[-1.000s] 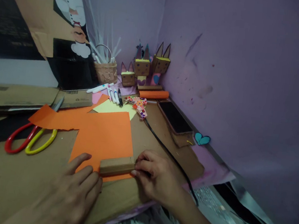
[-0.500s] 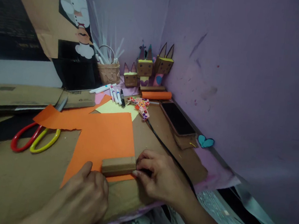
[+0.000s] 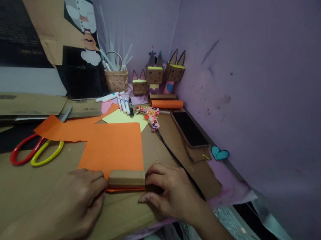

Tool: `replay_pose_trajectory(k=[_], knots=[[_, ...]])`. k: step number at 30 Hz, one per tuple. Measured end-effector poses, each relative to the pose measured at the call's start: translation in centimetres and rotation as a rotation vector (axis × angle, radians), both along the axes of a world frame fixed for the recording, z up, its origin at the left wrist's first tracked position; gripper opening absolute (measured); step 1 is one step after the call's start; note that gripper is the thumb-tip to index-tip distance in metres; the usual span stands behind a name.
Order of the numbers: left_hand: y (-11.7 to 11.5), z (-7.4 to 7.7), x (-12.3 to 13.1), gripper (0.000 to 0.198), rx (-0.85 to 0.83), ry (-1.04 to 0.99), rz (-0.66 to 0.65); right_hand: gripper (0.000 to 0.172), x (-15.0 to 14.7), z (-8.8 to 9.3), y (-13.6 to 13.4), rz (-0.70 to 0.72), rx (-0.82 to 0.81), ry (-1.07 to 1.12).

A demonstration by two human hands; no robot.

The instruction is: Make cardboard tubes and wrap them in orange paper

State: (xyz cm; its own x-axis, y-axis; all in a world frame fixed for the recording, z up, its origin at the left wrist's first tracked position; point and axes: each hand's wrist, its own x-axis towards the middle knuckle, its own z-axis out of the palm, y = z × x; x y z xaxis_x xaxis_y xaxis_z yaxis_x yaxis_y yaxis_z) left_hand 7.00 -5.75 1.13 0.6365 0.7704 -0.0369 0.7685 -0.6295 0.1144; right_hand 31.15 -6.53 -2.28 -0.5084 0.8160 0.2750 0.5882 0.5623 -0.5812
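A small brown cardboard block [image 3: 127, 178] lies lengthwise across the near edge of an orange paper sheet [image 3: 114, 145]. My left hand [image 3: 82, 195] is at the block's left end, its fingers curled and closed against the block and the paper beside it. At the right end, my right hand [image 3: 171, 192] holds the block with bent fingers, the thumb lower and a little apart. A thin orange strip of the sheet shows along the block's near side. The fingertips of both hands are partly hidden.
Scissors [image 3: 46, 154] with red and yellow handles lie left, under an orange strip. Beyond are markers [image 3: 124, 104], a patterned glue gun [image 3: 151, 115] with a black cord, and a phone [image 3: 189, 129]. Cardboard figures [image 3: 154, 74] and a basket [image 3: 117, 80] stand by the purple wall [image 3: 252, 87].
My left hand has moved up to the block's left end, its thumb now lowered. The orange sheet's near edge now shows as a thin strip along the block. My right thumb has shifted down slightly.
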Motion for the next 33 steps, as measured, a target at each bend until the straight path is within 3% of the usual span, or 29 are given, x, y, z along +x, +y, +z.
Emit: replay_pose_trajectory(k=[9,13,16,20,25,29,33], knots=[[0.3,1.0,-0.2,0.02,-0.092,-0.077,0.061,0.01,-0.9,-0.4,0.1,-0.097,-0.051,0.085],[0.1,0.3,-0.7,0.008,-0.003,-0.123,0.018,0.014,-1.1,0.0,0.1,-0.114,-0.144,0.124],[-0.1,-0.5,-1.0,0.02,0.028,-0.212,-0.021,0.013,-1.0,0.0,0.1,-0.091,-0.185,0.123],[-0.2,-0.3,-0.9,0.025,-0.157,-0.252,0.123,0.013,-0.8,-0.1,0.1,-0.059,-0.196,0.129],[0.0,0.1,-0.2,0.014,-0.314,-0.246,0.332,0.018,-0.8,-0.2,0.1,-0.05,-0.228,0.158],[-0.1,0.1,0.3,0.017,-0.416,-0.351,0.354,0.02,-0.7,-0.2,0.2,-0.011,-0.25,0.142],[0.2,1.3,-0.1,0.017,-0.511,-0.27,0.327,0.017,-0.5,-0.3,0.3,0.027,-0.24,0.112]])
